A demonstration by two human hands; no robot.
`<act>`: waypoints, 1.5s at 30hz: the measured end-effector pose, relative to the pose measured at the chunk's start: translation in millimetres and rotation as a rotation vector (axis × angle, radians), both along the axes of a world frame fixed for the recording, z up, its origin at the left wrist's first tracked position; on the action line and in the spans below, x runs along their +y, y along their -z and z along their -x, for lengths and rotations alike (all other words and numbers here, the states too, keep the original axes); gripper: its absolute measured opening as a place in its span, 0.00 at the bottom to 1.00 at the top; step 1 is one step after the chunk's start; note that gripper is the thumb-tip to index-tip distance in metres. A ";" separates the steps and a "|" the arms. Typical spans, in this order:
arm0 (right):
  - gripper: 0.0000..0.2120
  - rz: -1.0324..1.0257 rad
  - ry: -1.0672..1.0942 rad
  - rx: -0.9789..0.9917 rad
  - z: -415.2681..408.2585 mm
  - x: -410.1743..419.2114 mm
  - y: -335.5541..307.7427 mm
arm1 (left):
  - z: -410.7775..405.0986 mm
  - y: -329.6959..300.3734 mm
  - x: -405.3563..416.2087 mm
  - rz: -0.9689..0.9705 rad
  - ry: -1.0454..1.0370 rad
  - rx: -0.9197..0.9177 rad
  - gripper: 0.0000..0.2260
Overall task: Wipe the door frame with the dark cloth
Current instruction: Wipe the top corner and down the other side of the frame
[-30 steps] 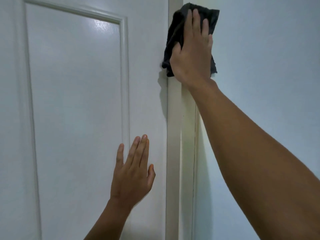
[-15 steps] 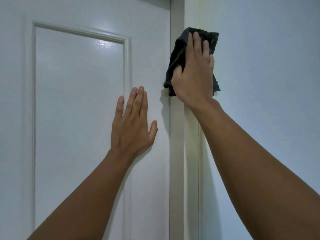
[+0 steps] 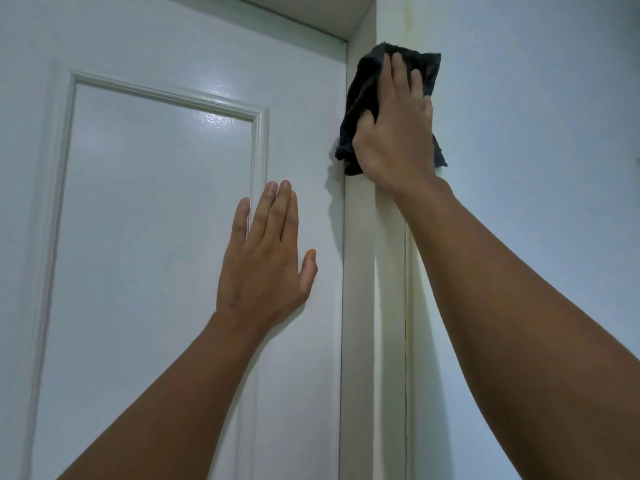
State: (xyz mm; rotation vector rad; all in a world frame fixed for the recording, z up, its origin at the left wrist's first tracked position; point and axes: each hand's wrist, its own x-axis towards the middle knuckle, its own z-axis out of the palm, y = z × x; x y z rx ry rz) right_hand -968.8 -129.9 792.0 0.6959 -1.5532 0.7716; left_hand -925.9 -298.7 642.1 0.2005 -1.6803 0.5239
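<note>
The right hand (image 3: pixel 394 129) is raised high, with the arm stretched upward from the lower right corner. Its fingers are held straight and close together, pointing up, and the palm is pressed flat onto the dark cloth (image 3: pixel 360 95); the thumb is laid across the cloth's left part. Nothing is gripped by curled fingers; the cloth is pinned by the flat hand. The cloth is bunched over the door frame (image 3: pixel 360 306), near its upper corner, and is draped partly round the frame's left edge and partly onto the pale wall (image 3: pixel 536 133) at the right.

The left hand (image 3: pixel 263 268) is spread open, fingers straight and nearly together, thumb set apart to the right. It is laid flat against the white door (image 3: pixel 138 202), lower than the right hand, just left of the frame. Its fingertips are placed over the right side of the raised panel moulding (image 3: pixel 258 150). The left forearm is extended up from the bottom edge.
</note>
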 end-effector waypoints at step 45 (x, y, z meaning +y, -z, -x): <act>0.02 -0.367 -0.454 -0.460 -86.5 -32.9 242.8 | -142.4 100.1 -6.9 -0.751 0.777 -0.283 0.09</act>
